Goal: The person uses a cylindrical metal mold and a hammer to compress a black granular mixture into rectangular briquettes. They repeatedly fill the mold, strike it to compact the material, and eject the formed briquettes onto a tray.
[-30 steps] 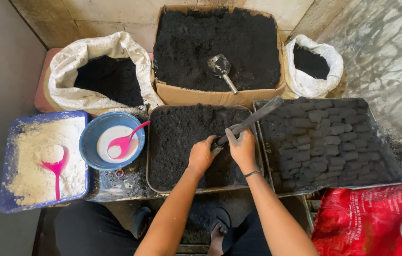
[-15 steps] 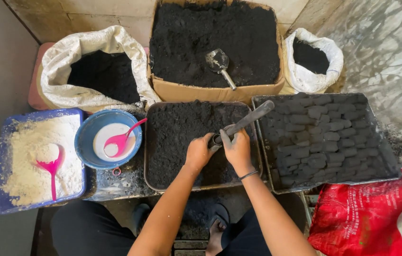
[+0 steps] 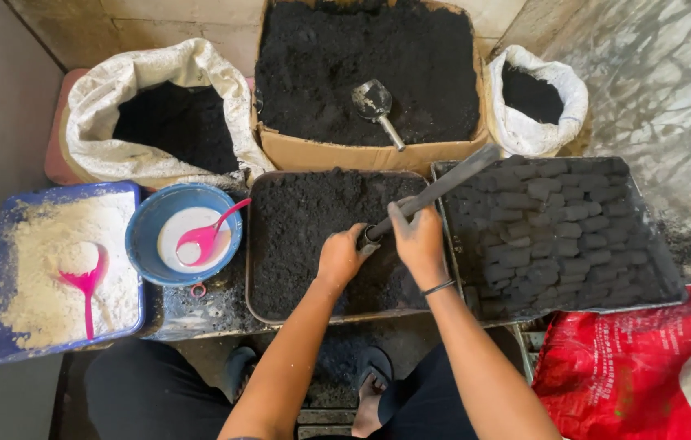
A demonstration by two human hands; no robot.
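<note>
The metal tube mould (image 3: 431, 194) sits slanted over the middle tray of black powder (image 3: 313, 236), its lower mouth down at the powder and its upper end reaching out over the edge of the right-hand tray of pressed briquettes (image 3: 561, 232). The right hand (image 3: 417, 238) wraps the shaft, fingers curled tight around it, while the left hand (image 3: 341, 257) cups the bottom mouth, fingers bunched against the powder there. The risk, as I read it: with both hands dusted black the grip could slide, and that long upper end swinging over the finished rows could knock briquettes loose or crumble them — or a loose plug of powder could fall out of the mouth before it is packed. Compared with a second ago, the tube stands steeper and its top has swung further right and higher, and the right hand has crept up the shaft. The blue bowl with a pink spoon (image 3: 187, 232) stands well to the left.
</note>
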